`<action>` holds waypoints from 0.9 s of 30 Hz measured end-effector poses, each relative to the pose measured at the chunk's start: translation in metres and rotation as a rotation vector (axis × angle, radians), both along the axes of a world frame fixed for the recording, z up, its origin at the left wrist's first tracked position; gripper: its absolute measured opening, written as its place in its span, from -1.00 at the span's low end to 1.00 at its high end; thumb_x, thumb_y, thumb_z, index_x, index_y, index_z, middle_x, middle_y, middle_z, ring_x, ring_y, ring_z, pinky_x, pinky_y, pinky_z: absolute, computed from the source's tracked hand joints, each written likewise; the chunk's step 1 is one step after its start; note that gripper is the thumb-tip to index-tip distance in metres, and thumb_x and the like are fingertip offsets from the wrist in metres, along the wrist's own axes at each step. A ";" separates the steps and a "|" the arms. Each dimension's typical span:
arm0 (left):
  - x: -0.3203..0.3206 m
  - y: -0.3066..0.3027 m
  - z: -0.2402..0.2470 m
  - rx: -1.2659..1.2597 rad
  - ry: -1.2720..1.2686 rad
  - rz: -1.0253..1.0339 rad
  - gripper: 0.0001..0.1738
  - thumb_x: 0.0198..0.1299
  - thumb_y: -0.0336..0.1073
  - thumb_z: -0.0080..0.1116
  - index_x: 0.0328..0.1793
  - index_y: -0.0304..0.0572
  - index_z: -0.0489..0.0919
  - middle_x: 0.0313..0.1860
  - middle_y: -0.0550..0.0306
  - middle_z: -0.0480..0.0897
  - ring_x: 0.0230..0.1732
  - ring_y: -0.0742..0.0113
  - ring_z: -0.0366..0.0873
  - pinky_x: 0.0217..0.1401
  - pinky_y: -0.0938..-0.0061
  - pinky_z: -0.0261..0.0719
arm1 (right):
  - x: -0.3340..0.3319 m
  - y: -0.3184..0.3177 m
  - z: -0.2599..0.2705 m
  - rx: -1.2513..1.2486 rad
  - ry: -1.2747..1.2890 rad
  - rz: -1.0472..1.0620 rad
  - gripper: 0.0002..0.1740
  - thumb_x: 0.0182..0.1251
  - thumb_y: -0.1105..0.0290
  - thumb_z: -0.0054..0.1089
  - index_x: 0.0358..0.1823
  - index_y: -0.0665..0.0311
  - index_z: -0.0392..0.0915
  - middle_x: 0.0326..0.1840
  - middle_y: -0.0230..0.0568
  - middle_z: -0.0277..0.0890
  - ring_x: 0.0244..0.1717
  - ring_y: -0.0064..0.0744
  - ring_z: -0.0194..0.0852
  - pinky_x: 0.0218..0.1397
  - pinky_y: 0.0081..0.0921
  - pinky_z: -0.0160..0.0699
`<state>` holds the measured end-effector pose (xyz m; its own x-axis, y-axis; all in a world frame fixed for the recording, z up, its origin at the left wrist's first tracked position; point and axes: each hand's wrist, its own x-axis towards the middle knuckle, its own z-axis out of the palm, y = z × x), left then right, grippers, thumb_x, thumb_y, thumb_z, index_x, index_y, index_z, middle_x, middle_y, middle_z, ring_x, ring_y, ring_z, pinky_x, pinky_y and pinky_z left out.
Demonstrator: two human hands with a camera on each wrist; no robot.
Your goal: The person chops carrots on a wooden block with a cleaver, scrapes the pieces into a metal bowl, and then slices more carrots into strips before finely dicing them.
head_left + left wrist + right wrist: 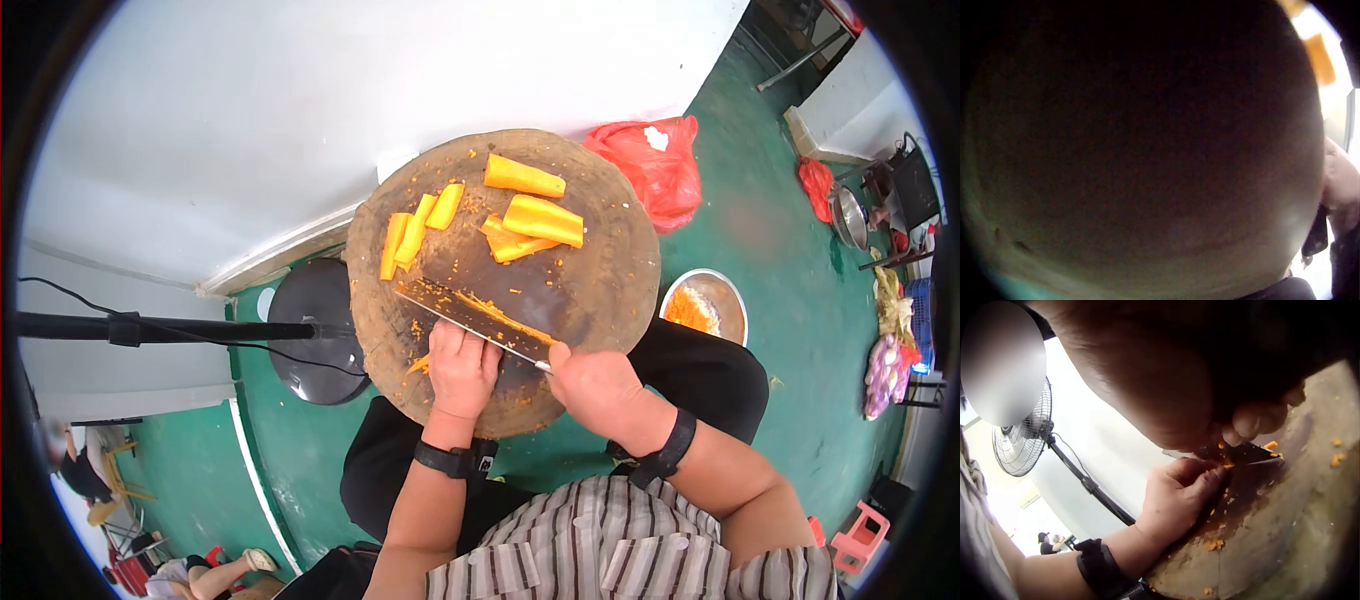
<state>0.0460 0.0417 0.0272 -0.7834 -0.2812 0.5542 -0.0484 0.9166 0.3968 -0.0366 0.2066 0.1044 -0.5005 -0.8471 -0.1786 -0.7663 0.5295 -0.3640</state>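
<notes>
My right hand point(600, 392) grips the handle of a cleaver point(470, 318), its broad dark blade lying aslant over a round wooden chopping block point(610, 290). Orange shreds cling along the blade. Close against the cutting edge, my left hand point(463, 372) has its fingers bent down on the block. An orange carrot piece point(1229, 466) shows at its fingertips, mostly hidden by the hand and blade. Thick carrot chunks point(543, 220) lie at the block's far side, with several carrot sticks point(414, 238) to their left. The left wrist view is mostly dark and blocked.
A metal bowl point(735, 300) with orange and white shreds stands on the green floor right of the block. Behind it sits a red plastic bag point(660, 175). To the left are a fan's round base point(310, 370) and pole; a white wall point(300, 110) rises behind.
</notes>
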 end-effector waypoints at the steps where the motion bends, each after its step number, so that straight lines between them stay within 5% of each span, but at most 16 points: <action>1: 0.000 0.001 0.004 0.075 0.015 0.011 -0.64 -0.14 -0.46 0.27 -0.11 -0.31 0.59 0.00 -0.07 0.53 0.01 -0.07 0.46 0.04 0.19 0.43 | -0.002 0.002 0.000 -0.030 -0.035 -0.027 -0.84 0.17 0.40 0.07 -0.36 0.37 0.37 -0.59 0.01 0.52 -0.53 0.00 0.58 -0.51 -0.21 0.55; 5: 0.005 0.000 0.028 0.275 0.064 0.064 -0.67 -0.04 -0.49 0.19 -0.08 -0.42 0.55 0.07 -0.16 0.49 0.06 -0.07 0.48 0.15 0.24 0.43 | -0.013 0.015 0.004 -0.193 -0.078 -0.043 -0.75 0.28 0.28 0.07 -0.39 0.33 0.33 -0.63 0.00 0.46 -0.60 0.05 0.49 -0.52 -0.20 0.47; 7: 0.008 -0.009 0.030 0.487 0.173 0.071 -0.66 0.18 -0.46 0.07 0.09 -0.43 0.47 0.08 -0.09 0.52 0.10 0.08 0.48 0.20 0.32 0.41 | -0.020 0.016 0.015 -0.304 -0.379 -0.116 -0.80 0.29 0.34 0.04 -0.36 0.34 0.36 -0.57 0.16 0.46 -0.44 0.14 0.50 -0.40 -0.11 0.46; 10: 0.007 -0.015 0.022 1.449 0.406 -0.091 -0.60 0.40 -0.23 -0.10 0.25 -0.33 0.38 0.18 -0.01 0.48 0.19 0.14 0.44 0.22 0.27 0.44 | -0.021 0.009 0.018 -0.378 -0.764 -0.153 -0.78 0.36 0.32 -0.01 -0.39 0.32 0.34 -0.66 -0.10 0.44 -0.61 -0.23 0.46 -0.54 -0.36 0.37; 11: 0.009 -0.017 0.022 1.441 0.421 -0.082 -0.60 0.40 -0.23 -0.10 0.25 -0.33 0.38 0.18 -0.01 0.48 0.19 0.14 0.44 0.22 0.27 0.44 | -0.021 0.006 0.017 -0.362 -1.008 -0.203 -0.76 0.39 0.30 -0.03 -0.40 0.31 0.33 -0.69 -0.22 0.42 -0.68 -0.40 0.41 -0.60 -0.46 0.33; 12: 0.011 -0.018 0.024 1.755 0.468 -0.237 -0.58 0.41 -0.16 -0.13 0.25 -0.29 0.37 0.20 0.01 0.48 0.20 0.16 0.44 0.24 0.23 0.42 | -0.017 0.007 0.005 -0.415 -1.210 -0.194 -0.72 0.44 0.27 -0.10 -0.41 0.28 0.32 -0.72 -0.39 0.34 -0.74 -0.64 0.27 -0.66 -0.62 0.26; 13: 0.011 -0.017 0.026 2.065 0.508 -0.411 -0.55 0.42 -0.09 -0.17 0.25 -0.25 0.37 0.22 0.02 0.47 0.20 0.19 0.44 0.27 0.20 0.40 | -0.013 0.003 0.000 -0.409 -1.208 -0.179 -0.72 0.44 0.27 -0.10 -0.41 0.28 0.32 -0.72 -0.39 0.34 -0.74 -0.64 0.27 -0.66 -0.62 0.26; 18: 0.022 -0.010 0.029 2.129 0.482 -0.408 -0.55 0.42 -0.04 -0.18 0.21 -0.21 0.39 0.18 0.08 0.51 0.19 0.20 0.46 0.30 0.19 0.37 | 0.002 -0.008 -0.021 -0.464 -1.406 -0.263 -0.73 0.48 0.28 -0.18 -0.36 0.28 0.33 -0.72 -0.35 0.35 -0.77 -0.59 0.26 -0.67 -0.61 0.31; 25: 0.032 -0.020 0.011 2.025 0.480 -0.267 -0.77 0.34 -0.30 0.02 0.00 -0.28 0.53 -0.20 0.11 0.61 -0.23 0.31 0.60 -0.17 0.40 0.61 | 0.004 -0.008 -0.027 -0.542 -1.396 -0.365 -0.75 0.48 0.29 -0.19 -0.32 0.28 0.34 -0.69 -0.36 0.32 -0.76 -0.57 0.27 -0.67 -0.56 0.35; 27: 0.030 -0.018 0.019 1.827 0.414 -0.067 -0.81 0.30 -0.35 0.07 -0.06 -0.30 0.56 -0.33 0.15 0.58 -0.36 0.35 0.57 -0.32 0.46 0.58 | -0.003 -0.002 -0.017 -0.523 -1.281 -0.388 -0.74 0.48 0.27 -0.17 -0.35 0.27 0.33 -0.68 -0.37 0.32 -0.76 -0.58 0.26 -0.69 -0.58 0.31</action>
